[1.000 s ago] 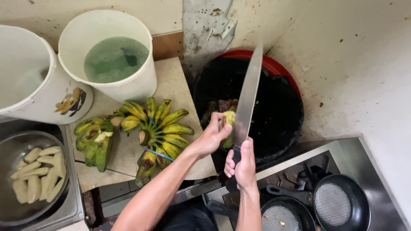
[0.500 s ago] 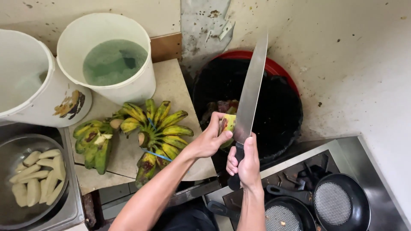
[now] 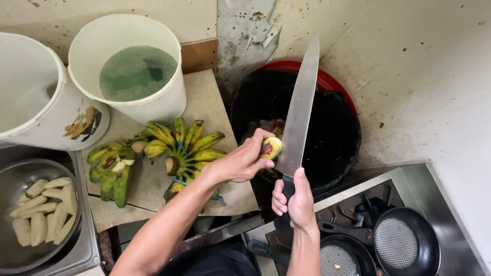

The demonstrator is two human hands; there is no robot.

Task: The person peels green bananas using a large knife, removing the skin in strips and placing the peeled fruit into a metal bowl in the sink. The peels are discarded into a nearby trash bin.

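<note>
My left hand (image 3: 240, 162) grips a small green banana (image 3: 271, 148) over the black-lined bin (image 3: 337, 128). My right hand (image 3: 294, 199) holds the dark handle of a large kitchen knife (image 3: 300, 112), its long blade pointing away from me and resting against the banana's right side. To the left, a bunch of green bananas (image 3: 186, 145) lies on a beige board (image 3: 204, 97), with a second smaller bunch (image 3: 112, 171) beside it.
Two white buckets stand at the back left, one (image 3: 128, 71) with greenish water, the other (image 3: 36, 92) at the edge. A metal bowl (image 3: 15, 174) holds several peeled bananas (image 3: 43, 209). Black frying pans (image 3: 406, 243) sit on the stove at the lower right.
Both hands have kept their hold. The knife blade has tilted slightly to the right and the banana sits closer against it over the bin.
</note>
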